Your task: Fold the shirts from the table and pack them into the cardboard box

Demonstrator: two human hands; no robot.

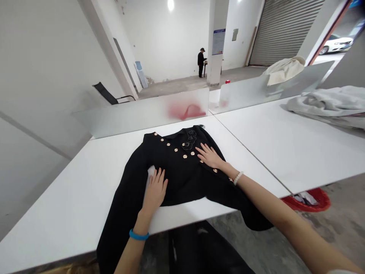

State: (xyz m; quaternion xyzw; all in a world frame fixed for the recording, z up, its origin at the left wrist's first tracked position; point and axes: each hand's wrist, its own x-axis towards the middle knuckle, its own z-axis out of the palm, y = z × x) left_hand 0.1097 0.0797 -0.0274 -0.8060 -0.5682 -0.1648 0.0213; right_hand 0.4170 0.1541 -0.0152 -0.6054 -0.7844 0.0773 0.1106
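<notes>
A black long-sleeved jacket [182, 179] with gold buttons and a dark flower trim near the collar lies spread on the white table [71, 190]. Both its sleeves reach over the table's front edge. My left hand [156, 190] rests with fingers apart at the jacket's left side, by the gap between body and sleeve. On the right part of the jacket my right hand [210, 156] lies flat, fingers spread, just beside the flower trim and some buttons. Neither hand has anything gripped in it.
Frosted dividers [137, 114] run along the table's back, with a blurred red item behind. Pale cloth [333, 102] is piled at the right; a cream cloth [285, 70] hangs over the divider. A red basket [322, 201] stands below the edge. A person [201, 61] stands far back.
</notes>
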